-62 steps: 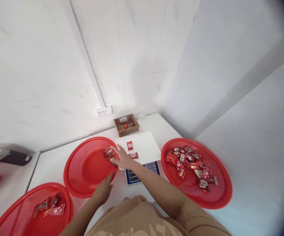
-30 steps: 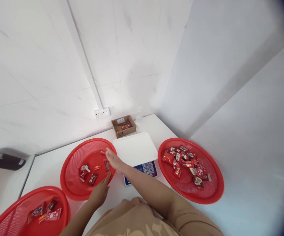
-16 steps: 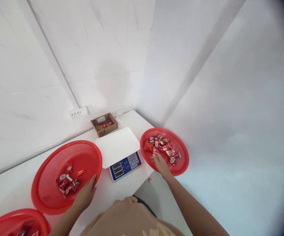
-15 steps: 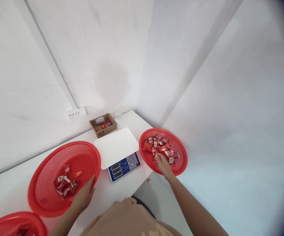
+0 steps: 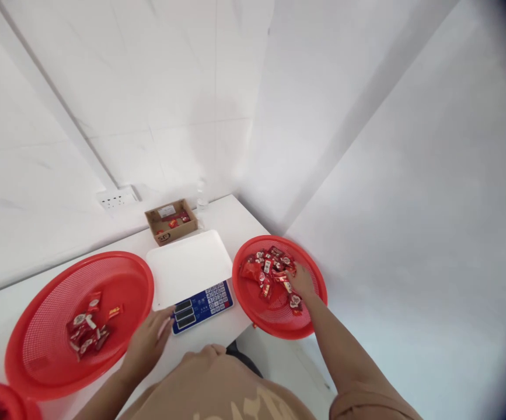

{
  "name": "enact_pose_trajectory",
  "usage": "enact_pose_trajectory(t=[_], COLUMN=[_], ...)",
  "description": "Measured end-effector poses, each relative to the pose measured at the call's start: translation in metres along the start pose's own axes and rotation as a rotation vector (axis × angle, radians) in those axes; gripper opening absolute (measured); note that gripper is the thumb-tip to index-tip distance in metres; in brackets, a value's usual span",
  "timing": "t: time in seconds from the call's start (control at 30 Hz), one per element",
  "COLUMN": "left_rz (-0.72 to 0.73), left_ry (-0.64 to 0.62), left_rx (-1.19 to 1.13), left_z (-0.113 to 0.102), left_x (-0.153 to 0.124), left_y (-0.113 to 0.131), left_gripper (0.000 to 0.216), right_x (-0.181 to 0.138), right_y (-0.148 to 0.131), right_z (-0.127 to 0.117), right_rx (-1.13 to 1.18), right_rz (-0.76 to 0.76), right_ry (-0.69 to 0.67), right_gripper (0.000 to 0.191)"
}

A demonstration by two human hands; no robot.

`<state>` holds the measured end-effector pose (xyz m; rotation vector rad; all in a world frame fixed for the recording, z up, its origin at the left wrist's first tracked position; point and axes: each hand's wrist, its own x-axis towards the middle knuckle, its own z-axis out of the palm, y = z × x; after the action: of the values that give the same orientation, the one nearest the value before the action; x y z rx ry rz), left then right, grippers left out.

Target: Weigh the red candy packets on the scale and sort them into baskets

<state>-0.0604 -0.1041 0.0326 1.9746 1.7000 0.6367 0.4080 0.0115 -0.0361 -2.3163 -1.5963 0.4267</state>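
Note:
My right hand [image 5: 302,282] is inside the right red mesh basket [image 5: 244,309], fingers curled on wrapped candies [image 5: 291,270]; its fingertips are partly hidden. More red-wrapped candies [image 5: 267,267] lie loose around it. My left hand [image 5: 150,338] has its fingers stretched out at the left end of the scale's blue panel [image 5: 202,304], with nothing visible held. Beside that hand, a larger red basket [image 5: 29,344] contains a small heap of candies [image 5: 87,333] and an orange-red packet [image 5: 115,311].
Behind the scale's white pan [image 5: 189,262] stand an open cardboard box [image 5: 171,236] with a few candies and a clear bottle [image 5: 201,198]. A third red basket [image 5: 16,398] is at lower left. Walls meet behind the white table [image 5: 244,219]; the right basket overhangs its edge.
My left hand has moved off the large basket's rim to the scale's edge. My right hand has gone deeper among the candies, some of which have shifted. The view has turned slightly right.

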Motion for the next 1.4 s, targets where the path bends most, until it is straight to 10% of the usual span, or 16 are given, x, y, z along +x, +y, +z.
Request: enact_pose_trajectory(t=[0.2, 0.43, 0.67, 0.93, 1.2, 1.4], left_rz=[-0.321, -0.735, -0.771, -0.78, -0.87, -0.907], left_ry=[-0.693, -0.658, -0.574, -0.48, -0.4, -0.374], left_rx=[-0.39, -0.778, -0.754, -0.783, -0.829, -0.868], left_z=[0.086, 0.143, 0.14, 0.121, 0.093, 0.078], left_x=[0.059, 0.088, 0.098, 0.106, 0.09, 0.074], left_y=[0.093, 0.127, 0.13, 0.124, 0.096, 0.08], left_gripper=[0.053, 0.056, 0.051, 0.055, 0.062, 0.058], right_x=[0.028, -0.016, -0.046, 0.005, 0.019, 0.024], right_y=[-0.003, -0.021, -0.015, -0.013, -0.037, -0.032], right_z=[0.013, 0.032, 0.035, 0.033, 0.039, 0.048], right_rx=[0.05, 0.218, 0.236, 0.532, 0.035, 0.335], right_rz=[-0.01, -0.231, -0.466, -0.047, -0.165, -0.066], right_ry=[-0.131, -0.294, -0.59, -0.328, -0.296, -0.181], right_gripper=[0.055, 0.048, 0.046, 0.038, 0.066, 0.04])
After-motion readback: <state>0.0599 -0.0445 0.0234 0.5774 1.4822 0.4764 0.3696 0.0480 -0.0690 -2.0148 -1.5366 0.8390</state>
